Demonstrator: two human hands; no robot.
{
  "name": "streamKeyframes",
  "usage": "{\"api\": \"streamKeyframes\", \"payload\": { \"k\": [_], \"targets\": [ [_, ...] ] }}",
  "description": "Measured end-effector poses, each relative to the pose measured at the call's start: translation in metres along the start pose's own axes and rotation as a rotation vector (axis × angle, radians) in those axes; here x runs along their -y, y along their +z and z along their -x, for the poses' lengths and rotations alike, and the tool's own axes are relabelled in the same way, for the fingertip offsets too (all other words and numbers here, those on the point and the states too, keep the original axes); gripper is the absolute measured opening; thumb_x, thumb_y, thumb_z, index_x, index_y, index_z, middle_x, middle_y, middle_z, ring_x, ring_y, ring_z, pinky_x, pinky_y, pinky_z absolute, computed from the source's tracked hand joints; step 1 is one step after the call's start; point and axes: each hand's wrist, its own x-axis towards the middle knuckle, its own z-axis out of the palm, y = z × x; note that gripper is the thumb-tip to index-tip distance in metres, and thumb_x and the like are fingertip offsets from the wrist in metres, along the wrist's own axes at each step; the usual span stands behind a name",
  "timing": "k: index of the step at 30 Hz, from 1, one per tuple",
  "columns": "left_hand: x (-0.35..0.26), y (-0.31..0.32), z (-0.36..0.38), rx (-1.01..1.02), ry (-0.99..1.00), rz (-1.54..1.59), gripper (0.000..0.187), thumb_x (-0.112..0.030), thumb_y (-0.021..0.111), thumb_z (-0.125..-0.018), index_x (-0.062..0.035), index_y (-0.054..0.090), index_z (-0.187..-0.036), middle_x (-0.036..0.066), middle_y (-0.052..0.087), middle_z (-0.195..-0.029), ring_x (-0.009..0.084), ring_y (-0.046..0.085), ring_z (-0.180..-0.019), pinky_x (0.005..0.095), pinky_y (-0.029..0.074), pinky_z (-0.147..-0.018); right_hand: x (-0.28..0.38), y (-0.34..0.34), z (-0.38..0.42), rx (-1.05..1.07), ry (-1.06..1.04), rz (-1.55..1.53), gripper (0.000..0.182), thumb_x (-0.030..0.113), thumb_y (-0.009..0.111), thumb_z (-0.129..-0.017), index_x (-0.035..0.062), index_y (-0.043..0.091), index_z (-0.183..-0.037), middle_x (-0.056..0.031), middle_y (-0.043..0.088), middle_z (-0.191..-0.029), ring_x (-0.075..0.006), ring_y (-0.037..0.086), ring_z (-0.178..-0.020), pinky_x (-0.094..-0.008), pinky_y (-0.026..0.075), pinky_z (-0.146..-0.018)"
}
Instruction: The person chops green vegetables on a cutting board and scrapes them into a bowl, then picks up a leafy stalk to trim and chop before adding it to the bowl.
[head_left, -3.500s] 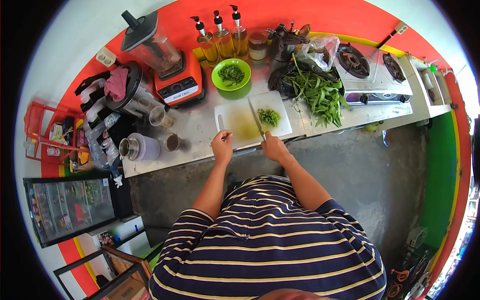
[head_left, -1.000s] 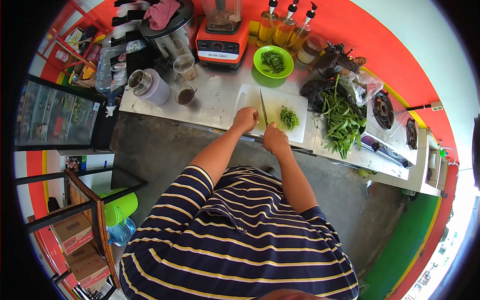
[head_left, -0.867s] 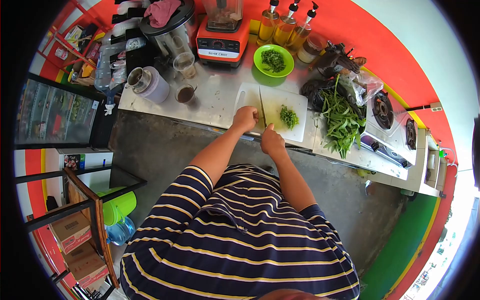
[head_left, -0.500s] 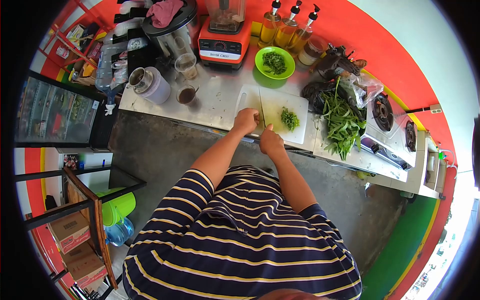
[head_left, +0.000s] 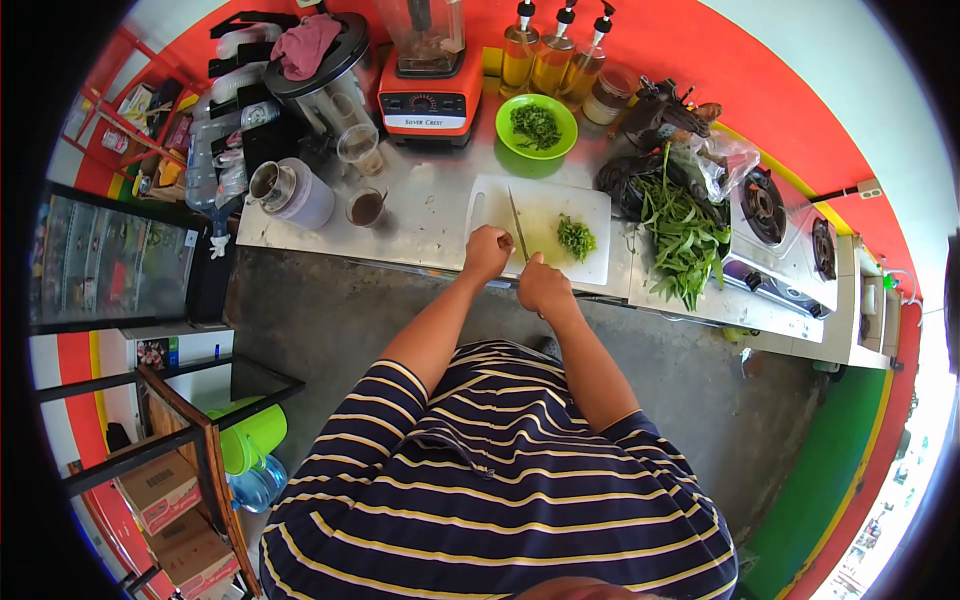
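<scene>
A knife (head_left: pixel 516 220) is in my right hand (head_left: pixel 546 288), its fingers wrapped round the handle at the front edge of the white cutting board (head_left: pixel 570 198). The blade points away from me across the board. My left hand (head_left: pixel 487 253) is curled closed just left of the blade, over the board's front left part; what its fingers hold, if anything, is hidden. A small pile of chopped green leaves (head_left: pixel 576 238) lies on the board to the right of the knife. Behind the board stands a green bowl (head_left: pixel 506 140) holding more chopped greens (head_left: pixel 535 126).
Leafy green stems (head_left: pixel 685 240) lie right of the board, beside a gas stove (head_left: pixel 785 235). Left of it are a glass of dark drink (head_left: pixel 368 207), a plastic cup (head_left: pixel 360 150) and a red blender (head_left: pixel 430 100). Pump bottles (head_left: pixel 552 62) stand along the wall.
The whole view has shifted slightly. My left hand has drawn a little toward me, and the knife blade leans slightly more to the left. The chopped pile looks unchanged.
</scene>
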Motion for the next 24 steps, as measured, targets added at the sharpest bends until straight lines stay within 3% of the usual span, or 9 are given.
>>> {"api": "streamKeyframes", "payload": {
  "k": [3, 10, 24],
  "targets": [
    [-0.003, 0.002, 0.004, -0.057, 0.014, 0.003, 0.009, -0.008, 0.077, -0.074, -0.0041, 0.076, -0.082, 0.013, 0.071, -0.075, 0.0280, 0.070, -0.073, 0.0387, 0.054, -0.071, 0.000, 0.023, -0.004, -0.047, -0.009, 0.014, 0.037, 0.015, 0.057, -0.092, -0.0042, 0.044, -0.120, -0.0305, 0.070, -0.111, -0.0435, 0.068, -0.109, -0.0478, 0.054, -0.096],
    [-0.002, 0.003, 0.016, -0.166, 0.129, 0.055, 0.008, -0.010, 0.075, -0.077, -0.0039, 0.076, -0.081, 0.015, 0.064, -0.073, 0.0297, 0.065, -0.073, 0.0399, 0.051, -0.069, 0.001, 0.007, -0.002, -0.055, -0.006, -0.013, 0.037, 0.015, 0.058, -0.091, -0.0043, 0.045, -0.120, -0.0289, 0.071, -0.110, -0.0414, 0.070, -0.107, -0.0472, 0.054, -0.094],
    [-0.005, 0.004, 0.018, -0.164, 0.127, 0.049, 0.011, -0.011, 0.074, -0.080, -0.0024, 0.076, -0.085, 0.015, 0.059, -0.072, 0.0290, 0.063, -0.067, 0.0395, 0.050, -0.067, 0.005, 0.030, 0.002, -0.080, -0.006, 0.107, 0.036, 0.016, 0.062, -0.089, -0.0021, 0.047, -0.116, -0.0230, 0.073, -0.104, -0.0352, 0.074, -0.099, -0.0428, 0.058, -0.085]
  ]
}}
